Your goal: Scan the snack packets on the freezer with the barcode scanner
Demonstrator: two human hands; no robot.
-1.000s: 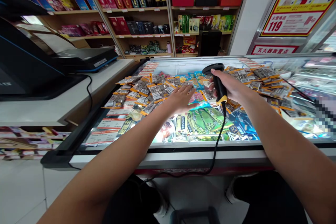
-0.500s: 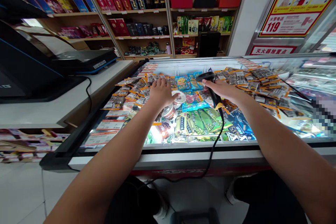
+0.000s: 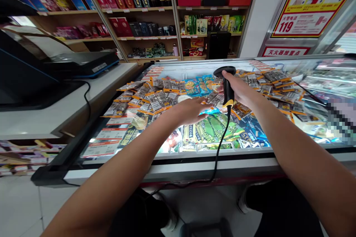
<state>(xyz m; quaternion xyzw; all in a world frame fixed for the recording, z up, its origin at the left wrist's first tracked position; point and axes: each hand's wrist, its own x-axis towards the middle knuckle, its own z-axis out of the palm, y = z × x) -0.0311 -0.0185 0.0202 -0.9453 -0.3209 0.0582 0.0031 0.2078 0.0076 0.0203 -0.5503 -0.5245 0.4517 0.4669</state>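
My right hand (image 3: 239, 88) is wrapped around a black handheld barcode scanner (image 3: 228, 90), its head up and its yellow-trimmed handle end down. My left hand (image 3: 191, 111) reaches rightward over the freezer's glass top, fingers apart and nothing visibly in them. Just beyond its fingertips, below the scanner head, lies a small packet with an orange edge (image 3: 213, 99). Many similar clear-and-orange packets form a left pile (image 3: 155, 98) and a right pile (image 3: 274, 85) on the glass. Blue snack bags (image 3: 198, 86) and green ice-pop packs (image 3: 213, 126) show between the piles.
The scanner's cable (image 3: 219, 152) hangs over the freezer's front edge (image 3: 178, 166). To the left, a counter (image 3: 108, 81) bears a weighing scale (image 3: 91, 63) and a dark machine. Stocked shelves (image 3: 144, 9) stand behind. Below me is a dark stool-like object (image 3: 205, 227).
My left hand has moved right, from the left pile towards the scanner, and has turned sideways. The scanner in my right hand is slightly further right and more upright.
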